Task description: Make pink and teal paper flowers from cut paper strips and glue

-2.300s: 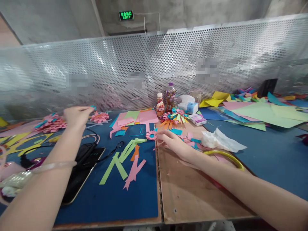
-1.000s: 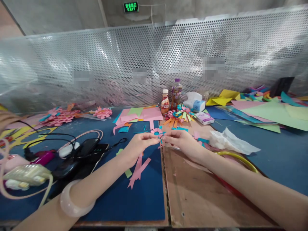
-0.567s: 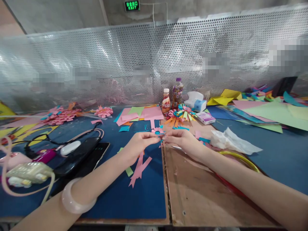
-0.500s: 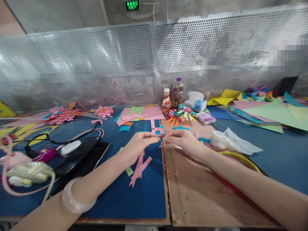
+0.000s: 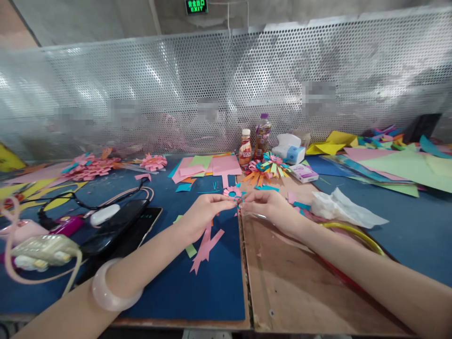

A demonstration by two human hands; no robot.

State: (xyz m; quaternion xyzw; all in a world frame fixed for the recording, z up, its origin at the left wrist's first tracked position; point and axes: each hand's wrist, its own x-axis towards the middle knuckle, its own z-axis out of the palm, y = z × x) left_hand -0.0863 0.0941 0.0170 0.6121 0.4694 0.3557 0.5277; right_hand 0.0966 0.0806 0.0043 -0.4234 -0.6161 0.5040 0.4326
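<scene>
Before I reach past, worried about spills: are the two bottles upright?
Upright: both bottles stand, caps on top, by the mesh screen.

A perforated metal screen (image 5: 226, 89) is running across the bench's far edge, catching glare. Behind it a concrete wall (image 5: 88, 19) is rising, with a green exit sign (image 5: 196, 6) glowing at twelve o'clock. Blue mats (image 5: 208, 292) are covering the wooden bench (image 5: 282, 292).

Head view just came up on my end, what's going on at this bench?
A person's left hand and right hand meet at the middle of the table, pinching a small pink paper flower with a teal centre between the fingertips. Pink strips lie under the left hand. Finished paper flowers, two bottles and a phone sit around them.
</scene>
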